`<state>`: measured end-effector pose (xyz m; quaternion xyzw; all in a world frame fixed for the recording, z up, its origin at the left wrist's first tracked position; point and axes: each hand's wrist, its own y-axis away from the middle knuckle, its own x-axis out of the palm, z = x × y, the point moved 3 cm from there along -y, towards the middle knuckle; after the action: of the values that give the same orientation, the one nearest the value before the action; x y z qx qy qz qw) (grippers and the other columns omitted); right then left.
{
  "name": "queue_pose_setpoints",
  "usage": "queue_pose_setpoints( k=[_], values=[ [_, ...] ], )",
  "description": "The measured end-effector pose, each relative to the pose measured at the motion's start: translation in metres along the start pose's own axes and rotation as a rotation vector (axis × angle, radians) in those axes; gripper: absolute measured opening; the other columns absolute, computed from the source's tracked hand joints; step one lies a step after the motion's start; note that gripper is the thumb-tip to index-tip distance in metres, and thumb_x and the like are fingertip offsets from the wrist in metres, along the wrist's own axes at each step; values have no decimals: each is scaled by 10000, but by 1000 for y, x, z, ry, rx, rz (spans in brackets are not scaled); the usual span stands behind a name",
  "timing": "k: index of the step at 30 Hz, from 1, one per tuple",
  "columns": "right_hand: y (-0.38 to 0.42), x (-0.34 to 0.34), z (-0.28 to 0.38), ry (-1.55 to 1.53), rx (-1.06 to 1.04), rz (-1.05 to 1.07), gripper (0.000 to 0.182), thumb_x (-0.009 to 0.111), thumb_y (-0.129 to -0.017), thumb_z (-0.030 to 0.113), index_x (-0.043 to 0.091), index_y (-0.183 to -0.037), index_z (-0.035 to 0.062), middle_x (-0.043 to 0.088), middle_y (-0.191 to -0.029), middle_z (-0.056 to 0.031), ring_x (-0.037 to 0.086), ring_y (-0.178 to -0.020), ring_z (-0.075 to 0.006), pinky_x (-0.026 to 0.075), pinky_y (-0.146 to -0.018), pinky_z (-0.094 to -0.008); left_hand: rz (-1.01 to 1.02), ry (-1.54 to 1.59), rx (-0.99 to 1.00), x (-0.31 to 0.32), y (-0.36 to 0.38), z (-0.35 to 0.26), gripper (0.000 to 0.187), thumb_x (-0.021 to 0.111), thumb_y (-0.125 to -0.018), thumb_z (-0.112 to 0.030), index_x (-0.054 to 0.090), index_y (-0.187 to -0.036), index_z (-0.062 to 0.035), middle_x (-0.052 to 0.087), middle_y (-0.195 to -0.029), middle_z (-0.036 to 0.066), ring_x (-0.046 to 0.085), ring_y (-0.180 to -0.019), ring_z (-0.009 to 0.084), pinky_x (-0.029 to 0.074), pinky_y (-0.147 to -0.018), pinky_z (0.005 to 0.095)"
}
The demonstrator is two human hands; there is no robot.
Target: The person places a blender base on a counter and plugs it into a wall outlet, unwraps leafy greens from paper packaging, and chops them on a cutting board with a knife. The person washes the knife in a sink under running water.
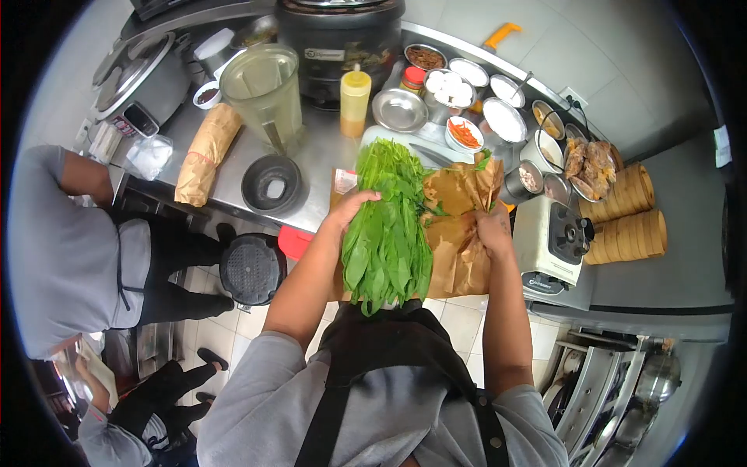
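Note:
A large bunch of long green leaves lies over the near edge of the counter, its thin stems pointing away from me. My left hand rests at the bunch's left side, its fingers closed on the leaves. Under and to the right of the leaves is torn, crumpled brown paper. My right hand grips the paper's right part. A few loose green bits lie on the paper. Behind the bunch, a white cutting board shows in part, with a knife on it.
Left stand a blender jar, a dark bowl and a wrapped paper roll. Ingredient bowls line the back right, near a blender base and steamer baskets. Two other people are at left.

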<state>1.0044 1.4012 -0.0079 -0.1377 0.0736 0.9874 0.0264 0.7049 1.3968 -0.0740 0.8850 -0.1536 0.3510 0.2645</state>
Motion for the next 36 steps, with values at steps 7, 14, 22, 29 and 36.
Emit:
queue_pose_setpoints(
  k=[7, 14, 22, 29, 36],
  values=[
    [11, -42, 44, 602, -268, -162, 238, 501, -758, 0, 614, -962, -48, 649, -719, -152, 622, -573, -234, 478, -556, -368, -13, -108, 63, 3, -10, -6, 616, 655, -764, -149, 455, -1329, -9, 627, -1123, 145, 646, -973, 259, 544, -848, 394],
    [33, -50, 101, 779, -103, -225, 334, 492, -799, 84, 589, -1105, -9, 639, -991, -280, 590, -960, -464, 474, -828, -488, 13, -100, 73, 12, -8, -9, 624, 654, -758, -122, 442, -1335, -12, 618, -1136, 148, 638, -989, 275, 537, -861, 410],
    [46, -57, 187, 1006, -137, -354, 317, 501, -805, 110, 590, -1069, -41, 618, -962, -321, 580, -967, -473, 463, -839, -498, -91, -114, 123, 8, -9, -6, 604, 657, -745, -64, 448, -1308, 8, 622, -1119, 152, 644, -977, 277, 550, -835, 412],
    [45, -97, 227, 1129, -307, -473, 299, 524, -812, 126, 617, -1041, -41, 623, -918, -317, 592, -940, -470, 466, -836, -503, -185, -203, 266, 21, -26, 6, 583, 664, -726, -38, 473, -1274, 13, 633, -1114, 155, 654, -963, 275, 556, -825, 395],
    [65, -114, 260, 994, -325, -444, 293, 488, -807, 77, 586, -1033, -81, 609, -917, -327, 585, -936, -472, 457, -814, -460, -655, -946, 230, 81, -34, 18, 1072, 827, -657, -313, 182, -1451, 8, 298, -1455, 283, 338, -1337, 398, 374, -1031, 500]
  ],
)
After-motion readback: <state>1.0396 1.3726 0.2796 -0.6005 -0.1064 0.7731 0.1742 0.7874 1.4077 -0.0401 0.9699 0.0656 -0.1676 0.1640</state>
